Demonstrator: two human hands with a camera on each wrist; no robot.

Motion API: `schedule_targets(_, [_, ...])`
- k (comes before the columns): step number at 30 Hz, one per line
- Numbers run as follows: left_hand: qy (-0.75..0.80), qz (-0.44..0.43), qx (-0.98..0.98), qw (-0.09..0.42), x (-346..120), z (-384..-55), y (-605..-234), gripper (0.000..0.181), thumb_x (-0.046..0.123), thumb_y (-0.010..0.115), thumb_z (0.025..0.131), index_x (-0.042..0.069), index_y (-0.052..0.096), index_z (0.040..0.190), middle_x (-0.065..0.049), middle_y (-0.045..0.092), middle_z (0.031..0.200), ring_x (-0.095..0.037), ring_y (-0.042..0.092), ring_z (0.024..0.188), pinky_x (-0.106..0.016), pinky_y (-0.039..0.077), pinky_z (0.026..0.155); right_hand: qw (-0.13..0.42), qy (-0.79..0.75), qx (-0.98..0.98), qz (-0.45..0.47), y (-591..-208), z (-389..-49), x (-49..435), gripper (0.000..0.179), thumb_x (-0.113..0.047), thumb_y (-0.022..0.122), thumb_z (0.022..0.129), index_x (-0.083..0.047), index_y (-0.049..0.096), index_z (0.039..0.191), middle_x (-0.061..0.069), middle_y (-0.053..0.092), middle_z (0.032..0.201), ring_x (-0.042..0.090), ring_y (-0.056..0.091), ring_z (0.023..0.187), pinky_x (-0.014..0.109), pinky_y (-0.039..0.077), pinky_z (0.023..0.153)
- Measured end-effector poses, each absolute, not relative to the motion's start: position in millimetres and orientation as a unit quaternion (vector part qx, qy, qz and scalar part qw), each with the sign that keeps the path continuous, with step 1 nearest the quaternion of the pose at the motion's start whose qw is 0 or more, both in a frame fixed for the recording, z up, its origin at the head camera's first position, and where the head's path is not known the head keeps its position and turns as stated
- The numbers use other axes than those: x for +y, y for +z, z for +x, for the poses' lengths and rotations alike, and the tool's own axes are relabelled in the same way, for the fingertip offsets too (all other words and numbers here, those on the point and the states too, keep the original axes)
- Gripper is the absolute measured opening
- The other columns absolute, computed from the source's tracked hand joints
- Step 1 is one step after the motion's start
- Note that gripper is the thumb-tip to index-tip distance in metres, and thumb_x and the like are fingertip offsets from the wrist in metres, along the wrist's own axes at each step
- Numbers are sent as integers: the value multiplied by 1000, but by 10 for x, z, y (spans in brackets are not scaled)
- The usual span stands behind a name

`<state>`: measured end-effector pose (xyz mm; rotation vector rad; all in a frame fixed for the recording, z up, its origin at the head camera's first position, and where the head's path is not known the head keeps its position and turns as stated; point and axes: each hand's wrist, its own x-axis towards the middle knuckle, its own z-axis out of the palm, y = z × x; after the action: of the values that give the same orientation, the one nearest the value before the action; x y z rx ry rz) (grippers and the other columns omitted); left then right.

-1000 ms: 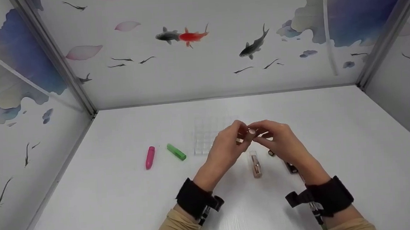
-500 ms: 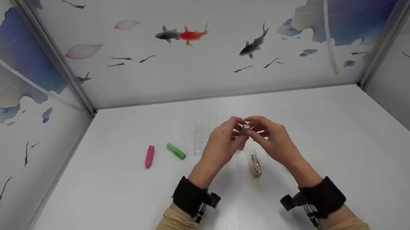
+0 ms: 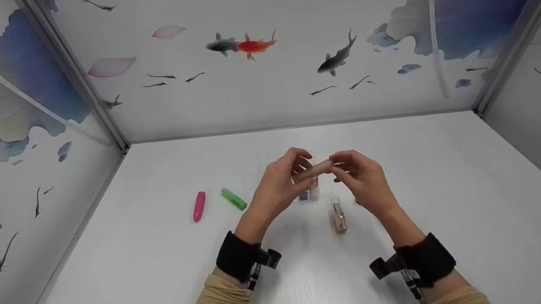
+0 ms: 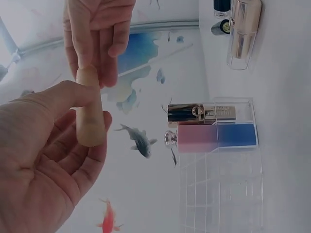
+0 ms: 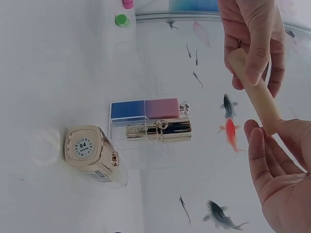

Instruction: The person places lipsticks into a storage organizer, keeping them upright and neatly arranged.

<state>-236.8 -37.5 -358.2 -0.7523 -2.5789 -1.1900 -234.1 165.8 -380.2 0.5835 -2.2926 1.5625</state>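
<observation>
Between my two hands, above the table, is a plain beige cosmetic tube (image 3: 317, 169). My left hand (image 3: 274, 182) grips it with thumb and fingers, most clearly in the left wrist view, where the tube's rounded end (image 4: 91, 135) points down. At the opposite end, my right hand (image 3: 366, 174) pinches it between thumb and fingertip. Below and behind the hands, a clear divided organizer (image 4: 201, 194) holds a pink-and-blue lipstick (image 5: 146, 109) and a gold-and-black lipstick (image 5: 177, 131). My hands hide part of the organizer in the head view.
A gold-beige lipstick with a clear cap (image 3: 338, 217) lies nearer me, its base marked 04. To the left lie a pink marker-like tube (image 3: 199, 206) and a green one (image 3: 234, 199). Patterned panels (image 3: 267, 96) enclose the white table (image 3: 140, 254).
The beige tube has turned from end-on to lengthwise in the head view. My left hand has moved left and the hands are farther apart; the right hand has shifted slightly up.
</observation>
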Motion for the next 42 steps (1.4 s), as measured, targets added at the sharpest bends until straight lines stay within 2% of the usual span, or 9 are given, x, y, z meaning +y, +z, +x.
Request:
schedule_targets(6, [-468, -257, -829, 165, -468, -2386, -3576, 40, 27, 73, 81, 17, 53, 115, 5, 66, 103, -4, 61, 92, -18, 52, 78, 131, 533, -812, 201, -3820, -2330, 1603, 26, -17, 66, 88, -8, 59, 111, 3, 67, 103, 14, 66, 92, 21, 55, 73])
schedule_targets(13, [-472, -261, -815, 214, -470, -2384, -3551, 40, 28, 68, 85, 17, 55, 121, 2, 67, 106, -4, 64, 95, -15, 52, 78, 108, 500, -835, 205, -3836, -2309, 1522, 24, -20, 65, 89, -13, 60, 111, 0, 69, 103, 11, 65, 92, 22, 55, 75])
schedule_targets(19, [-441, -269, -825, 229, -498, -2391, -3543, 35, 26, 62, 89, 19, 59, 123, 3, 68, 103, -5, 65, 96, -15, 52, 79, 109, 440, -864, 217, -3806, -2258, 1466, 33, -18, 63, 91, -15, 59, 123, 0, 65, 117, 16, 62, 107, 37, 55, 82])
schedule_targets(22, [-426, -279, -826, 240, -513, -2407, -3553, 34, 23, 62, 90, 19, 61, 123, 3, 68, 103, -5, 64, 97, -16, 52, 78, 126, 421, -866, 240, -3786, -2229, 1416, 36, -14, 62, 91, -15, 57, 127, 0, 62, 123, 18, 60, 110, 40, 55, 82])
schedule_targets(27, [-404, -277, -837, 242, -552, -2423, -3565, 33, 24, 62, 90, 18, 64, 123, 4, 69, 103, -6, 63, 92, -16, 52, 74, 160, 418, -850, 276, -3775, -2206, 1316, 41, -9, 62, 91, -15, 55, 131, -1, 59, 127, 16, 60, 109, 34, 56, 78])
schedule_targets(35, [-348, -254, -869, 241, -613, -2451, -3552, 32, 27, 59, 91, 15, 66, 120, 1, 71, 104, -8, 66, 91, -17, 53, 73, 187, 429, -826, 315, -3820, -2254, 1202, 49, -5, 64, 88, -9, 50, 135, 2, 54, 133, 17, 60, 113, 29, 55, 76])
schedule_targets(42, [-320, -238, -888, 230, -591, -2448, -3560, 28, 19, 63, 89, 13, 68, 116, -1, 71, 105, -11, 67, 90, -19, 54, 73, 195, 425, -823, 324, -3885, -2306, 1167, 51, -2, 62, 89, -6, 47, 137, 4, 53, 134, 18, 59, 115, 27, 55, 76])
